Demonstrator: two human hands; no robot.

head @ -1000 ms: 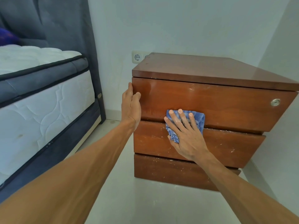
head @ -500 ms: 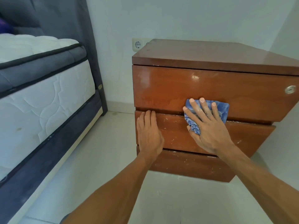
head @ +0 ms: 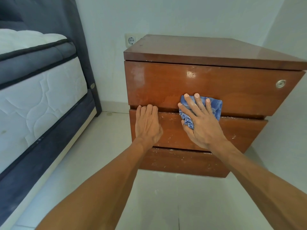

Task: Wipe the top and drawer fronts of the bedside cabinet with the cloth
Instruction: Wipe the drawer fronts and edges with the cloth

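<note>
Crumpled blue patterned cloth (head: pixel 214 105) lying flat against the lower part of the top drawer front (head: pixel 207 85), hanging down over the dark gap onto the middle drawer front (head: pixel 232 130), a bunched fold poking out under the palm at the left. Right hand (head: pixel 201 120) pressing on the cloth, fingers spread wide and straight, fingertips reaching up onto the top drawer; flat-palm pressure only, nothing pinched or gripped. Left hand (head: pixel 147 125) resting just left of the cloth, not touching it, fingers together and curling over the top edge of the middle drawer front, into the gap, fingertips out of sight there; holding no loose object.

Reddish-brown glossy wooden bedside cabinet (head: pixel 216 52) standing on the pale tiled floor (head: pixel 157 196), three drawer fronts stacked, bottom drawer front (head: pixel 182 161) scuffed with pale flecks. Hazy whitish film showing on the left part of the top drawer front; bright glare spot near its centre. Round silver lock (head: pixel 280 83) sitting at the far right of the top drawer.

White wall socket (head: pixel 131 40) showing on the wall, just behind the cabinet's far left corner. White quilted mattress with grey edging (head: pixel 38 100) lying to the left, well apart from the cabinet, on a dark grey bed frame (head: pixel 33 165); dark grey upholstered headboard (head: pixel 71 22) rising against the far wall.
</note>
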